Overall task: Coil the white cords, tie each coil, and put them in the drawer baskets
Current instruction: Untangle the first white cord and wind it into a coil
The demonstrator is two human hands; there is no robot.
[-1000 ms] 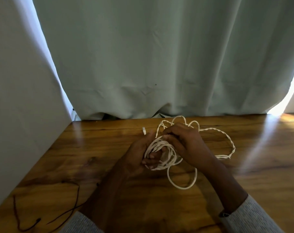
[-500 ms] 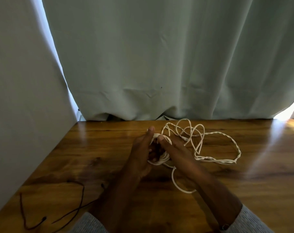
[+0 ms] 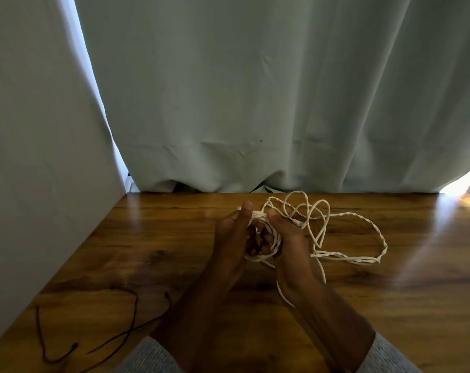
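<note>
so: left hand (image 3: 232, 235) grips small coil of white cord (image 3: 348, 254), right hand (image 3: 290, 238) pinches wraps; loose twisted loops sprawl at 2 o'clock on table (image 3: 153, 238). risk: kinks snag, coil slips apart.

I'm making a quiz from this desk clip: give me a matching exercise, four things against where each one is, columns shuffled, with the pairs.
Things:
1. white cord
2. dark cord
3. curtain
4. left hand

Places:
A. hangs behind the table's far edge
B. lies loose on the wooden table at near left
C. gripped between both hands, loops trailing right
D. left of the right hand, thumb up, holding the coil

Pairs: 1-C, 2-B, 3-A, 4-D
</note>
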